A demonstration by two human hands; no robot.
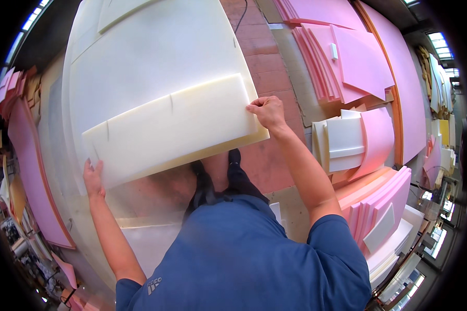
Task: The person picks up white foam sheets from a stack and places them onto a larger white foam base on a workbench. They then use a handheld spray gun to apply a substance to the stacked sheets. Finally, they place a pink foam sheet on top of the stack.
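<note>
A long cream foam strip [176, 124] with several short dark marks along its upper edge lies across the near end of a larger pale foam sheet [155, 57]. My left hand [94, 179] is at the strip's left end, thumb and fingers closed about its edge. At the opposite end, my right hand [269, 111] pinches the strip's right edge between thumb and bent fingers. The undersides of both grips are hidden. Below the strip, the near edge of the larger sheet shows as a yellowish band.
Pink foam sheets [366, 62] are stacked at the far right, with a small white block [333, 51] on them. Curved white pieces [345, 137] and more pink sheets [381, 205] stand closer. A pink-topped table [36, 171] is at left. My feet are on reddish floor [267, 166].
</note>
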